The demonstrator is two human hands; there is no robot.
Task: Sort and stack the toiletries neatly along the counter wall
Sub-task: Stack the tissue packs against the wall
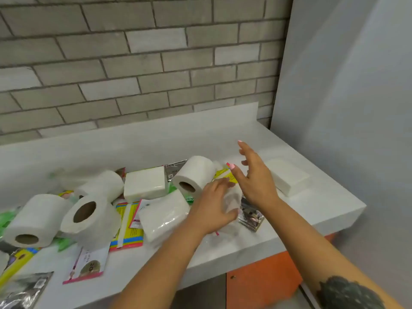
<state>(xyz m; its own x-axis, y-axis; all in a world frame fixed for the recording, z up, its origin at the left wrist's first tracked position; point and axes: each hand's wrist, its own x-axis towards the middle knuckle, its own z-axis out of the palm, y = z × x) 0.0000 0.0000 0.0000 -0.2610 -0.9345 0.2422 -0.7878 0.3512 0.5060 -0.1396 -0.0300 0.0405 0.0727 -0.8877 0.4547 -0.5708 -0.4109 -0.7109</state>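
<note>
A jumble of toiletries covers the white counter (301, 215). My left hand (214, 208) grips a clear plastic packet (233, 200) near the counter's middle, thumb under it. Just to the right, my right hand (254, 175) hovers with its fingers spread and holds nothing. A toilet roll (194, 175) lies on its side right behind my left hand. Two more toilet rolls (33, 221) (89, 217) lie at the left, with another (102, 185) behind them. One napkin pack (287, 176) sits alone at the right, near the wall; two others (145, 184) (165, 215) lie in the pile.
Flat sachets lie scattered: a silver one (250, 214) below my right hand, a yellow one (224, 176), a striped yellow pack (128, 224), a pink-edged one (89, 264). The white backsplash (133, 134) and brick wall run behind. A grey wall (345, 108) bounds the right. Orange cabinet fronts (263, 279) sit below.
</note>
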